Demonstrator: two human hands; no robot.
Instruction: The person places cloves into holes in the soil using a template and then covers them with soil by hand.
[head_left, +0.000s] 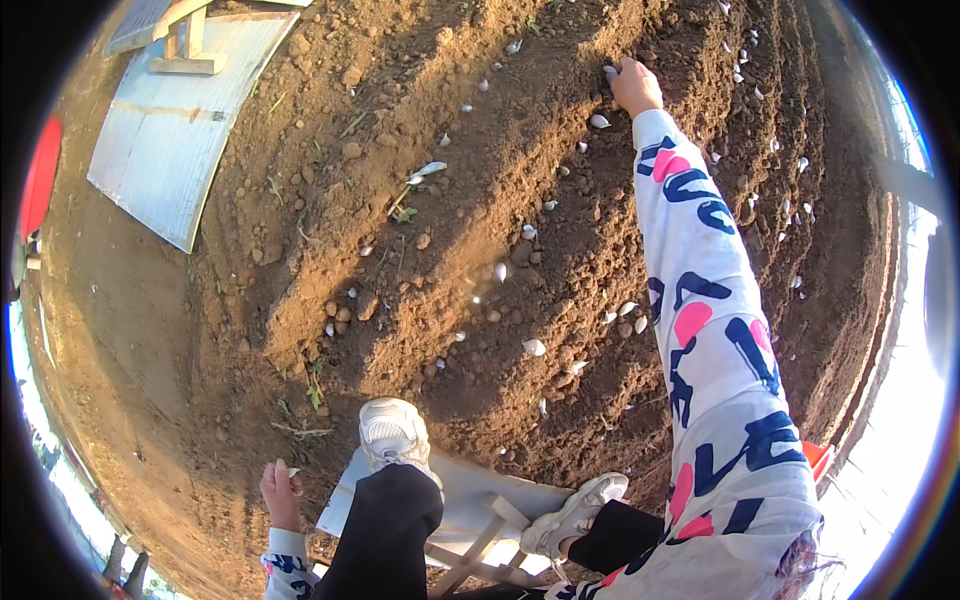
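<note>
My right hand (637, 86) reaches far out to a furrow in the soil, its fingers closed on a garlic clove (610, 70) at the ground. Just below it lies another garlic clove (599, 121). Low on the left, my left hand (282, 487) is raised beside my leg, a small pale clove (293, 472) held between thumb and finger. More cloves lie along the furrows, among them one near the middle (500, 271) and one lower down (534, 347). A larger pale clove or piece of garlic (427, 171) rests near a green sprig.
Ridged brown soil (465, 217) with clods spreads ahead. A pale panel (172, 127) with a wooden stand (187, 64) lies upper left. Beneath me are another panel (457, 487) and a wooden frame (480, 547), between my shoes. Red objects show at the far left (41, 176) and right (817, 459).
</note>
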